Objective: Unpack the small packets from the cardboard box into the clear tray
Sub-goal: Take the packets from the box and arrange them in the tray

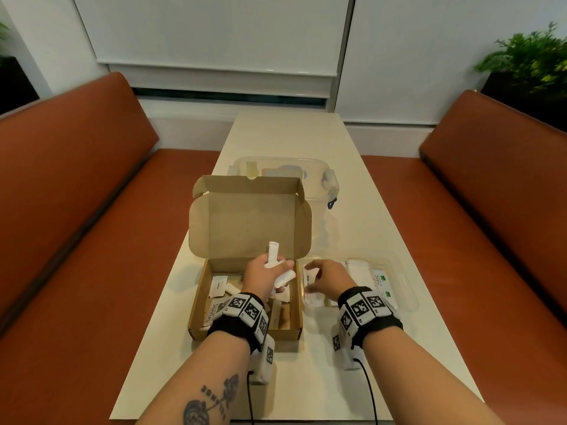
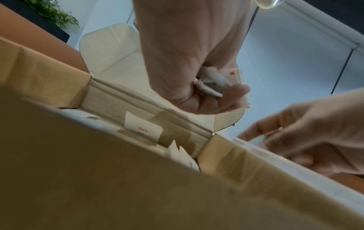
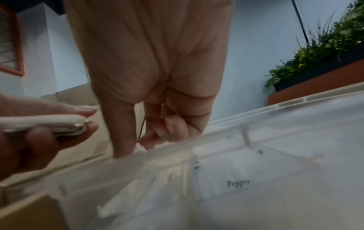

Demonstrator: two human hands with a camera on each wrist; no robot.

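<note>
The open cardboard box (image 1: 248, 228) sits mid-table with its lid standing up, and several white packets (image 1: 218, 285) lie loose inside, one marked Salt (image 2: 143, 129). My left hand (image 1: 270, 277) hovers over the box's right half and grips a bunch of white packets (image 1: 274, 253), which also show as the clutched bunch (image 2: 212, 84). The clear tray (image 1: 405, 283) stands right of the box and holds Stevia packets (image 1: 380, 279) and a Pepper packet (image 3: 238, 183). My right hand (image 1: 316, 277) is above the tray's left compartment, fingers loosely curled with nothing seen in them, the thumb (image 3: 124, 140) by the rim.
A clear lidded container (image 1: 306, 167) stands behind the box. Orange bench seats run along the left (image 1: 76, 210) and right (image 1: 491, 194) of the narrow cream table (image 1: 291, 133). A green plant (image 1: 530, 59) sits at the far right.
</note>
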